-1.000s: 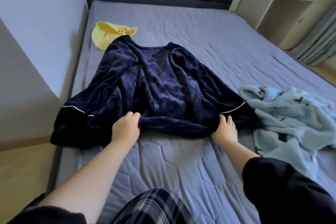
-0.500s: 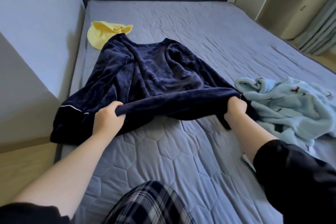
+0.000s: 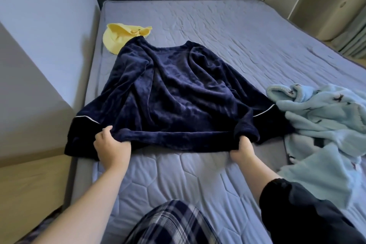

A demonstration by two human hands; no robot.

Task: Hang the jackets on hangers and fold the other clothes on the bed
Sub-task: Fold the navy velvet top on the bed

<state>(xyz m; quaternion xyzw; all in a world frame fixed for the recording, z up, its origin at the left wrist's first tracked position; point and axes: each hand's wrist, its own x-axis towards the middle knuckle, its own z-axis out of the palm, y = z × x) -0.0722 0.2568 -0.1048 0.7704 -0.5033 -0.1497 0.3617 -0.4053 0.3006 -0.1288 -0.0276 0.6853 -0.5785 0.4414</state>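
On a grey quilted bed (image 3: 198,180), a navy velvet top (image 3: 174,93) lies spread at centre-left, its near hem gripped by curled fingers of the left hand (image 3: 111,146) and right hand (image 3: 242,149). A light-blue fleece garment (image 3: 324,123) sits crumpled right; a yellow cloth (image 3: 116,34) lies far left.

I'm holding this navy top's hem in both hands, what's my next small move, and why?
Probably pull the hem toward you and lay it flat. Your left hand and right hand grip it bunched, and the navy top lies creased on the bed, so tension should smooth it before folding.
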